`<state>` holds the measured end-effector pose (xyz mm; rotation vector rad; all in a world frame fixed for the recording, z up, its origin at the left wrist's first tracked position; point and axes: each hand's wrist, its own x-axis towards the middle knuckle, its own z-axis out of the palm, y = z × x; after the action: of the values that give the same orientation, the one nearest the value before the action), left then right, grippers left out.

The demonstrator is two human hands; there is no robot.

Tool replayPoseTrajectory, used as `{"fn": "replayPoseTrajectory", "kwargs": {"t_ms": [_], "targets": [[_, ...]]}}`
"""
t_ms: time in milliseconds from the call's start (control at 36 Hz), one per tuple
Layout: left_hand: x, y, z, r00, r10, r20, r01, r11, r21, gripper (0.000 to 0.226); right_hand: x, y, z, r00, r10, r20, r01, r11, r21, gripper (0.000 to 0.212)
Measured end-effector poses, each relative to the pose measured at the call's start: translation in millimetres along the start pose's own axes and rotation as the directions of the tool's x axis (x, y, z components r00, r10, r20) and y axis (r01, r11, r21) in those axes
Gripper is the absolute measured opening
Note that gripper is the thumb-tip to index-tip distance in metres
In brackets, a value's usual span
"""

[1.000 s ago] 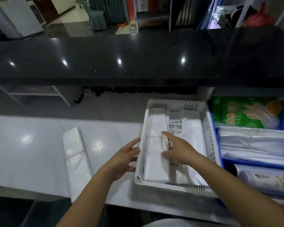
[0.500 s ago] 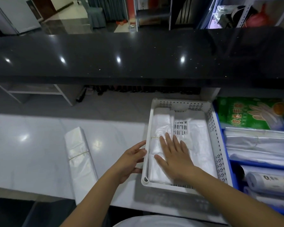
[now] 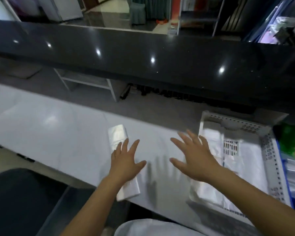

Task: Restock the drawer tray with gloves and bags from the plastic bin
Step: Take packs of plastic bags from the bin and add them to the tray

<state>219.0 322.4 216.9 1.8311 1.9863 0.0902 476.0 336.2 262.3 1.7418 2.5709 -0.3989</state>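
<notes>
Your left hand (image 3: 124, 165) lies spread, fingers splayed, over the long white folded bag bundle (image 3: 122, 160) on the white counter (image 3: 49, 133), while your right hand (image 3: 194, 159), equally splayed and empty, hovers beside the white perforated plastic tray (image 3: 271, 160) holding bags just beyond.

Left hand (image 3: 124, 165) reaching forward, palm down, fingers spread — holding nothing. Right hand (image 3: 195, 160) extending alongside, palm down, fingers splayed wide — also holding nothing. Both forearms bare, angling inward from lower frame edge.
</notes>
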Motion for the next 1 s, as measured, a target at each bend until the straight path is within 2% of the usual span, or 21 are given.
{"fn": "replayPoseTrajectory", "kwargs": {"t_ms": [56, 111, 194, 250, 361, 528, 639, 694, 750, 778, 833, 861, 917, 1000], "targets": [[2.2, -31.3, 3.0, 0.988, -0.156, -0.011, 0.156, 0.987, -0.039, 0.091, 11.5, -35.3, 20.7, 0.996, -0.081, 0.047, 0.080, 0.997, 0.017, 0.077], [4.6, -53.1, 8.0, 0.962, -0.274, 0.010, 0.274, 0.956, -0.101, 0.096, 21.2, -61.9, 48.9, 0.980, -0.110, 0.168, 0.112, 0.994, -0.005, 0.081], [8.6, -68.5, 13.8, 0.947, -0.317, 0.051, 0.321, 0.937, -0.135, 0.103, 29.5, -80.8, 85.2, 0.931, -0.078, 0.356, 0.113, 0.990, -0.079, 0.087], [10.8, -70.9, 16.3, 0.950, -0.306, 0.055, 0.311, 0.938, -0.154, 0.103, 30.0, -82.7, 101.7, 0.904, -0.039, 0.425, 0.091, 0.991, -0.101, 0.090], [15.4, -63.8, 17.8, 0.954, -0.293, 0.063, 0.300, 0.928, -0.221, 0.096, 24.1, -76.2, 117.3, 0.890, -0.025, 0.454, 0.076, 0.993, -0.093, 0.089], [23.0, -45.6, 11.6, 0.906, -0.421, 0.043, 0.398, 0.815, -0.422, 0.084, 22.2, -74.9, 117.8, 0.892, -0.036, 0.451, 0.076, 0.995, -0.071, 0.088], [26.6, -47.6, 6.2, 0.887, -0.453, 0.083, 0.396, 0.657, -0.642, 0.090, 23.1, -74.1, 115.4, 0.888, -0.044, 0.457, 0.061, 0.998, -0.022, 0.092], [27.1, -53.6, 4.4, 0.874, -0.455, 0.173, 0.400, 0.470, -0.787, 0.075, 27.4, -72.5, 106.0, 0.867, -0.055, 0.496, 0.045, 0.999, 0.031, 0.095], [24.7, -57.8, 0.5, 0.852, -0.428, 0.302, 0.439, 0.268, -0.858, 0.058, 32.4, -69.8, 88.8, 0.837, -0.079, 0.542, 0.017, 0.993, 0.118, 0.095], [22.5, -59.0, -2.0, 0.852, -0.392, 0.347, 0.452, 0.216, -0.865, 0.054, 34.4, -67.9, 78.8, 0.834, -0.095, 0.544, -0.013, 0.982, 0.190, 0.093], [19.8, -59.4, -7.0, 0.871, -0.309, 0.381, 0.450, 0.192, -0.872, 0.054, 35.1, -61.0, 58.0, 0.872, -0.107, 0.479, -0.112, 0.907, 0.406, 0.083], [18.6, -58.3, -10.0, 0.882, -0.265, 0.389, 0.443, 0.188, -0.876, 0.055, 33.7, -56.8, 47.8, 0.901, -0.088, 0.424, -0.166, 0.834, 0.525, 0.076], [16.4, -51.0, -15.4, 0.901, -0.175, 0.396, 0.426, 0.193, -0.884, 0.059, 26.5, -48.0, 27.9, 0.941, -0.022, 0.337, -0.248, 0.631, 0.735, 0.064], [11.4, -25.3, -23.1, 0.925, -0.011, 0.379, 0.371, 0.241, -0.897, 0.062, 12.3, -32.6, 3.8, 0.958, 0.061, 0.279, -0.283, 0.330, 0.901, 0.059]]}}
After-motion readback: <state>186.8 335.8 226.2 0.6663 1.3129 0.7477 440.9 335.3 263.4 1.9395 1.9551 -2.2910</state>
